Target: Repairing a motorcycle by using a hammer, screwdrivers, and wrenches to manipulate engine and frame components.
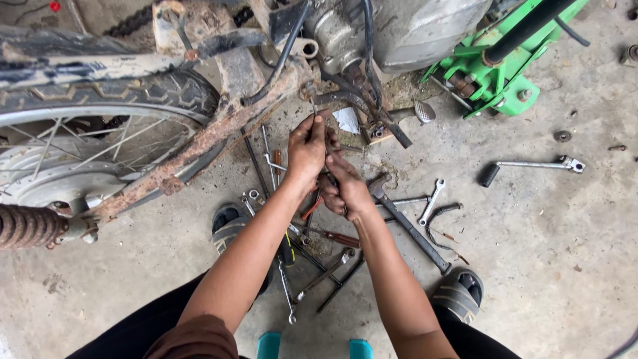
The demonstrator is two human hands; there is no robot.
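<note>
My left hand point(307, 147) grips the upper part of a thin metal tool point(314, 106) that reaches up to a bolt on the rusty motorcycle frame point(199, 143). Just below and to the right, my right hand point(345, 186) closes around the lower end of the same tool. Both hands are under the grey engine case point(412, 30), beside the rear wheel point(100, 126).
Spanners point(432, 199), screwdrivers point(335, 236) and a long rusty bar point(409, 226) lie scattered on the concrete floor between my sandalled feet point(458, 292). A ratchet handle point(531, 165) lies at right. A green stand point(498, 73) sits upper right, a rusty spring point(26, 226) at left.
</note>
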